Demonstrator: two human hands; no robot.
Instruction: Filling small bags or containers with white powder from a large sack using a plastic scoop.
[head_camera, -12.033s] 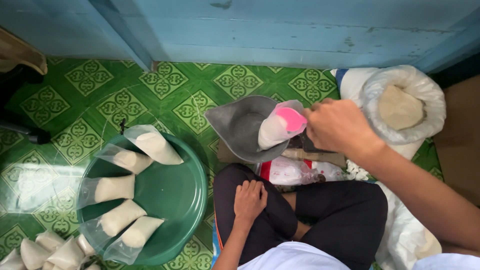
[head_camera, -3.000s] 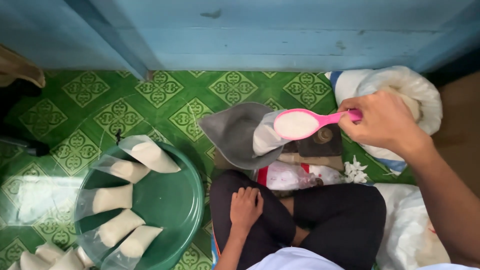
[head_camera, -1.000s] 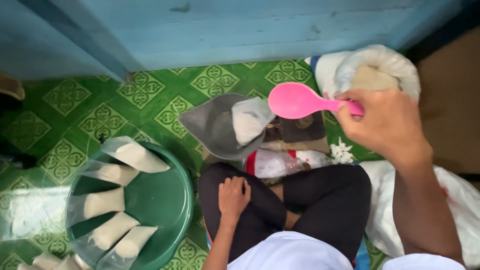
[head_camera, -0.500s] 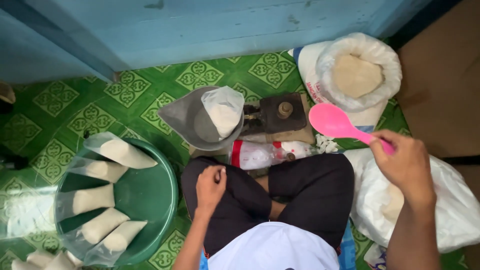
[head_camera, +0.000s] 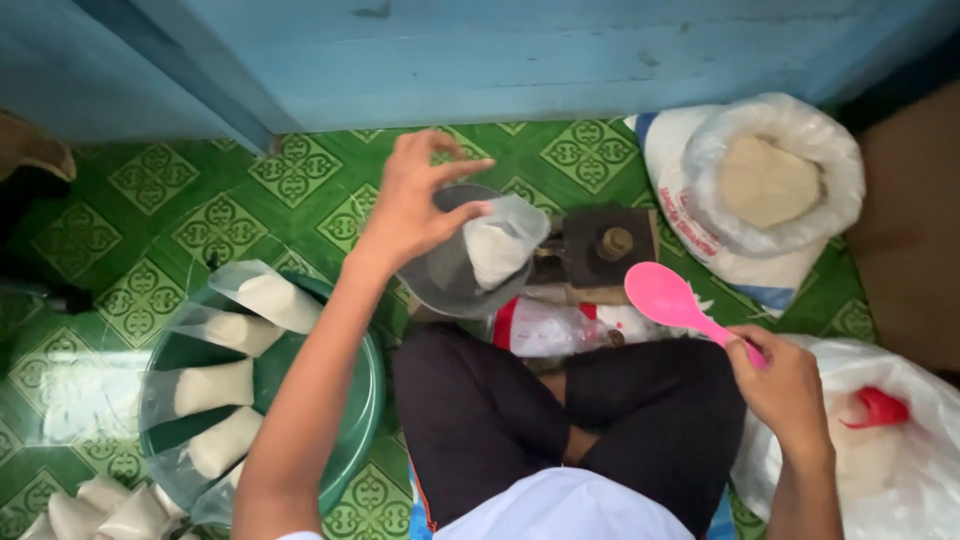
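While the person sits cross-legged on the green patterned tile floor (head_camera: 190, 200), big white sack of pale powder (head_camera: 770, 190) stands open at upper right, well apart from the hands. Round green plastic basin (head_camera: 350, 400) at left holds filled clear bags. Grey metal scale pan (head_camera: 440, 285) carries a small clear plastic bag of white powder (head_camera: 500, 245); left hand (head_camera: 415, 205) pinches its top edge. Right hand (head_camera: 785, 385) grips the pink plastic scoop (head_camera: 665, 297) by the handle, bowl empty.
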